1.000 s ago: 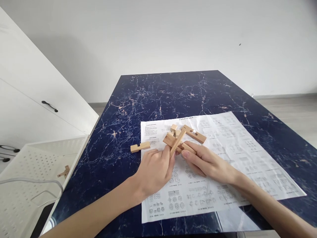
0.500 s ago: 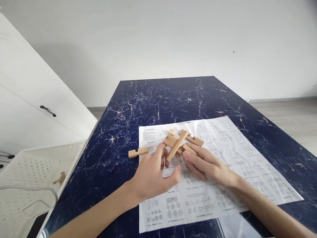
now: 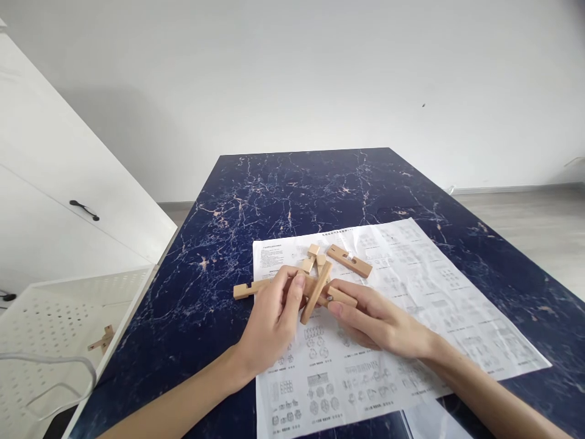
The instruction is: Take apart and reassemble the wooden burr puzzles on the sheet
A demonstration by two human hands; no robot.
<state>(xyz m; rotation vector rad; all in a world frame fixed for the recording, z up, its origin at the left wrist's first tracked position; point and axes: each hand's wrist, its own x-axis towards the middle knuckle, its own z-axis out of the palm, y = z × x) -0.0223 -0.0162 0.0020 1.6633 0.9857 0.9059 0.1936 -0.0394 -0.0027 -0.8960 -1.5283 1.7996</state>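
Between my two hands are crossed wooden puzzle pieces [image 3: 317, 292], held above the printed sheet. My left hand [image 3: 276, 317] pinches their left part between thumb and fingers. The right end is gripped by my right hand [image 3: 372, 317], with the thumb along its near side. One slanted bar stands across the front of the held pieces. Just beyond them lie a few small wooden blocks [image 3: 313, 250], partly hidden. A notched wooden bar [image 3: 350, 261] rests on the sheet past my right fingers. Another notched piece [image 3: 242, 291] lies left of my left hand, partly covered by it.
The wide printed sheet [image 3: 457, 305] with diagrams covers much of the near part of the dark blue marbled table [image 3: 297, 189]. At the left, a white perforated surface [image 3: 50, 323] carries a cable [image 3: 55, 358] and a small wooden piece [image 3: 103, 338]. A white cabinet [image 3: 55, 158] stands behind it.
My left thumb has closed onto the held pieces, having been apart from them. The held pieces have come slightly lower and turned, and the blocks and notched bar beyond show more fully.
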